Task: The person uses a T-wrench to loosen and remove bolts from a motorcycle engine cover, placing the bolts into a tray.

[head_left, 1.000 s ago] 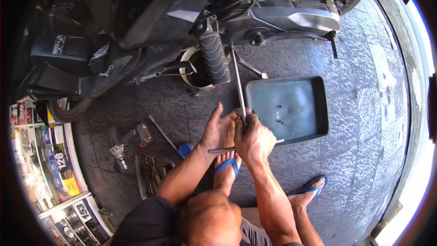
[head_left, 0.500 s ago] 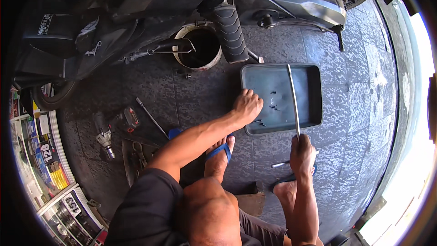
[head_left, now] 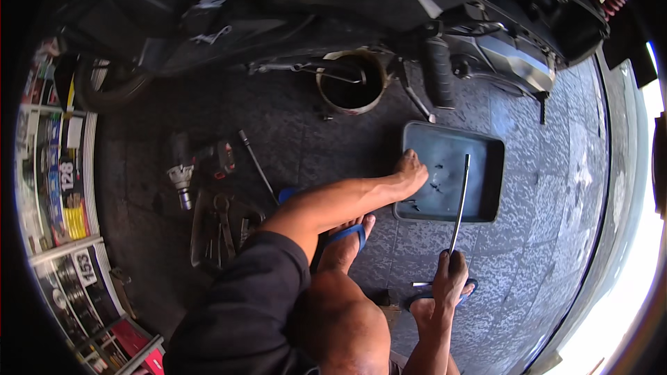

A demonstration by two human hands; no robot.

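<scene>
My right hand (head_left: pixel 450 279) is closed around the grip of a T-handle wrench (head_left: pixel 460 205). Its long metal shaft points away from me, over a dark plastic tray (head_left: pixel 501 184); part of the crossbar shows left of the hand. My left hand (head_left: pixel 412 172) is curled closed at the tray's left rim, and whatever its fingers may hold is hidden. Several small dark bolts (head_left: pixel 435 187) lie on the tray's bottom, right of and below that hand.
A motorcycle (head_left: pixel 333 0) spans the far side, with a grimy bucket (head_left: pixel 351 107) beneath it. On the left lie a cordless power tool (head_left: pixel 182 175), a metal rod tool (head_left: pixel 257 165) and a tray of wrenches (head_left: pixel 196 253). Shelves (head_left: pixel 66 187) line the left edge.
The view has shifted, so the motorcycle, bucket and tray sit further right and lower. The wrench shaft has drawn back toward me, its tip now over the tray's middle. My left hand stays closed.
</scene>
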